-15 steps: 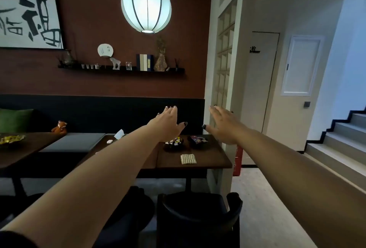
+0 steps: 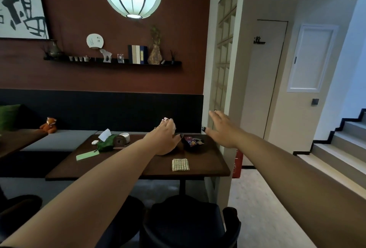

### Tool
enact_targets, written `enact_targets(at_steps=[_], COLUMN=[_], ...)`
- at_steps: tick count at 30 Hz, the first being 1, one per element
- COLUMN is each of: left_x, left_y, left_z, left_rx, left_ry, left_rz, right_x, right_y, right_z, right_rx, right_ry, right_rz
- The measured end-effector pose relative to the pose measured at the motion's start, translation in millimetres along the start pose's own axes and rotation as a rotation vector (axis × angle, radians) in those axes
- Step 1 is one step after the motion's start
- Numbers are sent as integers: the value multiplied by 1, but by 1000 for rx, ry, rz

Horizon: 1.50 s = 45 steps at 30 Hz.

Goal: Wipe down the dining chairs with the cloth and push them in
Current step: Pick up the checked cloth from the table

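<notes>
A dark brown rectangular wooden table (image 2: 206, 165) carries a small folded cloth (image 2: 180, 164) checked in green and cream near its front edge. Toward the table's left side lies a pale green flat phone (image 2: 87, 155); at its far right sits a black bowl of purple-wrapped snacks (image 2: 193, 142). Below the table's front edge stands a black padded dining chair (image 2: 190, 226). Behind the table runs a black bench back under a reddish-brown wall (image 2: 79, 73), with an orange plush fox (image 2: 49, 125) on the grey seat cushion (image 2: 59, 139).

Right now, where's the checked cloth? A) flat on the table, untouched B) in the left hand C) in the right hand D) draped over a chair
A: the checked cloth lies folded on the table, with the left hand and right hand both open above.
</notes>
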<state>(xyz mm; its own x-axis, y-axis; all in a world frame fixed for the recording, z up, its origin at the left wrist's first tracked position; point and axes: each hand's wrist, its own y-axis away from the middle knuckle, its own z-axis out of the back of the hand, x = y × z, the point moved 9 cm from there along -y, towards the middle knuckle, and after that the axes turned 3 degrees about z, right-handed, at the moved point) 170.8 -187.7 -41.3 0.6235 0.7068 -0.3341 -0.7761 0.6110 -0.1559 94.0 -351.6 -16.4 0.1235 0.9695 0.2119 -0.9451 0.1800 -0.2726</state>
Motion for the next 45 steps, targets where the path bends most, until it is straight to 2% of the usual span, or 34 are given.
enact_targets(at_steps=[7, 18, 25, 30, 36, 41, 45], left_x=[8, 79, 157, 201, 256, 283, 285], left_y=[-81, -191, -274, -323, -363, -378, -386], left_z=[-73, -189, -271, -331, -411, -450, -459], left_rx=[81, 278, 345, 351, 411, 362, 259], left_ry=[135, 308, 414, 474, 516, 465, 380], left_rz=[142, 273, 350, 354, 564, 745, 771], right_x=[-73, -137, -178, -199, -210, -226, -237], right_y=[-65, -140, -203, -244, -257, -261, -260], right_z=[-50, -196, -297, -367, -442, -470, -478], right_rx=[90, 335, 348, 279, 366, 411, 423], right_ry=[-156, -298, -479, -637, -661, -650, -634], right_rz=[-17, -94, -324, -534, -636, -686, -728])
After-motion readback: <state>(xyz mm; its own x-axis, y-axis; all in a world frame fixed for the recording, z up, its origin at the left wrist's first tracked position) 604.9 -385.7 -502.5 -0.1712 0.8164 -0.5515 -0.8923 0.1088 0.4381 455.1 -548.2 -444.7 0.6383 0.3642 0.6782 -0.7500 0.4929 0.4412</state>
